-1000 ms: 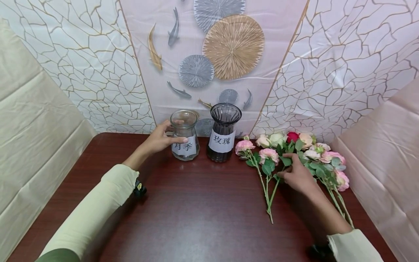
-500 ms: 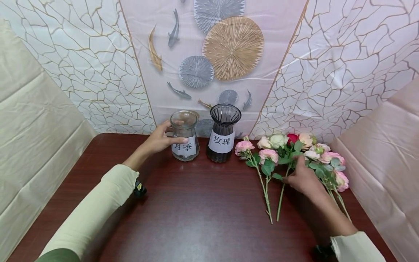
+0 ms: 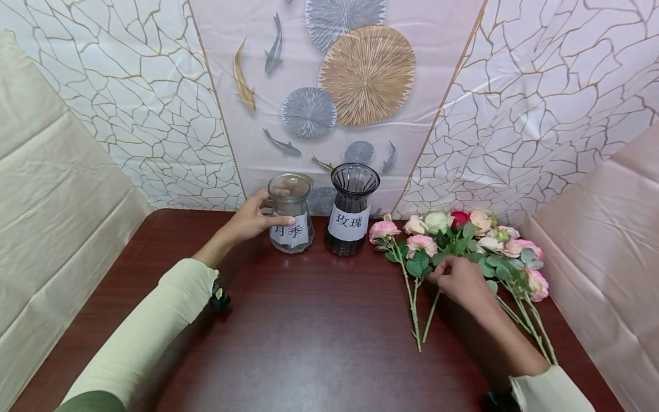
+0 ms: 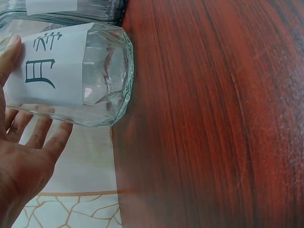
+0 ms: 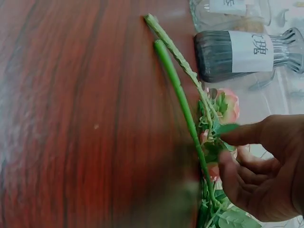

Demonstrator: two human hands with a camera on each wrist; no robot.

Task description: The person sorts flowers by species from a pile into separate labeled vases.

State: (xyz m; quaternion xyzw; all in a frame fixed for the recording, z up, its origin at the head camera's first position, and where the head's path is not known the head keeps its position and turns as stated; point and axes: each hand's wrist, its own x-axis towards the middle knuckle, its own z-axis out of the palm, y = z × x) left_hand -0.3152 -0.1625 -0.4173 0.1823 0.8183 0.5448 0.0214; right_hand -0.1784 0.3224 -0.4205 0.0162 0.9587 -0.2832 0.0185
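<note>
A clear glass vase [image 3: 290,220] with a white character label stands at the back of the table, and my left hand [image 3: 250,218] grips it, thumb across the label. In the left wrist view its faceted base [image 4: 111,76] shows below the fingers. Right of it stands a smoked dark vase [image 3: 350,214], also labelled. My right hand [image 3: 460,280] is among the flowers, thumb and forefinger tips right at a leaf [image 5: 227,129] by the pink flowers [image 3: 422,245]. A smooth green stem [image 5: 183,102] runs beside the fingertips. I cannot tell whether the fingers hold anything.
White, cream and pink blooms surround a red flower [image 3: 460,218] at the back right. More pink flowers [image 3: 538,285] lie farther right, their stems [image 3: 538,332] pointing towards me. A patterned backdrop [image 3: 365,74] rises behind the brown table [image 3: 288,343].
My right hand has moved rightwards, then back left, and the smooth stem beneath it has shifted the same way. The two-headed pink stem has slid slightly left. My left hand keeps its place.
</note>
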